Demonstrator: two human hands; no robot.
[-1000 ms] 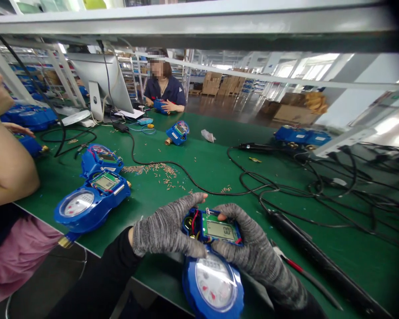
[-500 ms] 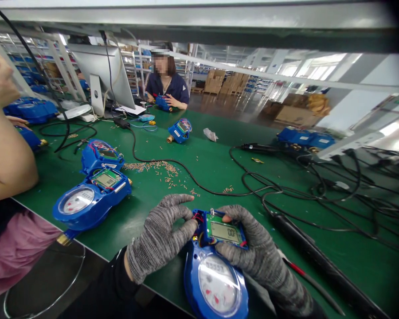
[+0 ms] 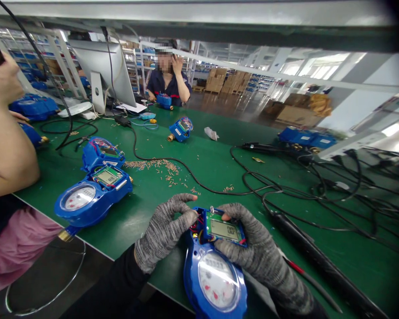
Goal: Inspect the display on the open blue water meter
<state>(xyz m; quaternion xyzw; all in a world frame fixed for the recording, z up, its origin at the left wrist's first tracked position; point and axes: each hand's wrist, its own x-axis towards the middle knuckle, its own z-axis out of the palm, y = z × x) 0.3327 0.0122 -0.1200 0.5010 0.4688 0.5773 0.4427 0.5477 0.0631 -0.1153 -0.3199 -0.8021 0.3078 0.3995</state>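
A blue water meter (image 3: 216, 279) with a round clear dial tilts at the table's front edge. Its upper housing is uncovered, showing a green circuit board with a grey display (image 3: 223, 229) and red wires (image 3: 199, 218). My right hand (image 3: 252, 239), in a grey knitted glove with bare fingertips, grips the housing from the right, thumb and fingers on either side of the display. My left hand (image 3: 166, 230), gloved alike, is at the housing's upper left corner. Its thumb tip is by the wires and the index finger stretches out above; what lies between thumb and hidden fingers cannot be made out.
More blue meters (image 3: 93, 190) stand at the left, another (image 3: 180, 129) farther back. Small copper-coloured screws (image 3: 162, 166) lie scattered. Black cables (image 3: 252, 177) and a black rod-shaped tool (image 3: 319, 257) take up the right. One co-worker's arm (image 3: 6, 133) is at left; another person (image 3: 168, 84) sits opposite.
My left thumb has shifted up slightly at the wires, and the left wrist has moved a little right. My right hand keeps its grip. The person opposite has raised a hand to the head.
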